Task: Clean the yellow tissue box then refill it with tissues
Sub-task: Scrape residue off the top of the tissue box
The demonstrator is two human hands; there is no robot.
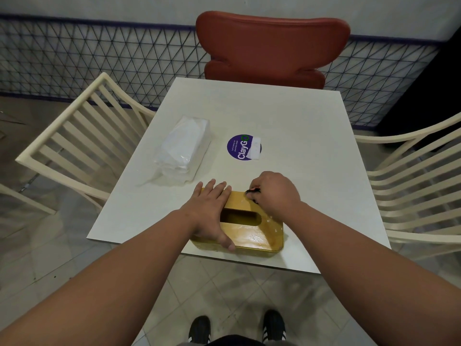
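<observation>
— Yellow plastic: where is the yellow tissue box being kept?

— It is being kept flat on the white table, at the table's near edge, with its slot facing up. Wet streaks are showing on its lid.

— How is it being steadied?

— The left hand is being laid flat over the left part of the box, fingers straight and reaching past the box's far edge, thumb lying on the near edge. Nothing is being gripped by it.

— And the other hand?

— The right hand is being held curled at the far right corner of the box. A small dark cloth is being pinched in its fingers and pressed on the lid; only a scrap of it is showing.

— Where are the refills being kept?

— 1 clear-wrapped tissue pack is lying beyond the box, to its far left, well apart from it. A purple round sticker is sitting just beyond the box, straight ahead.

— What is surrounding the box's table?

— 1 red chair is standing past the far side, and 2 cream slatted chairs are flanking it.
</observation>
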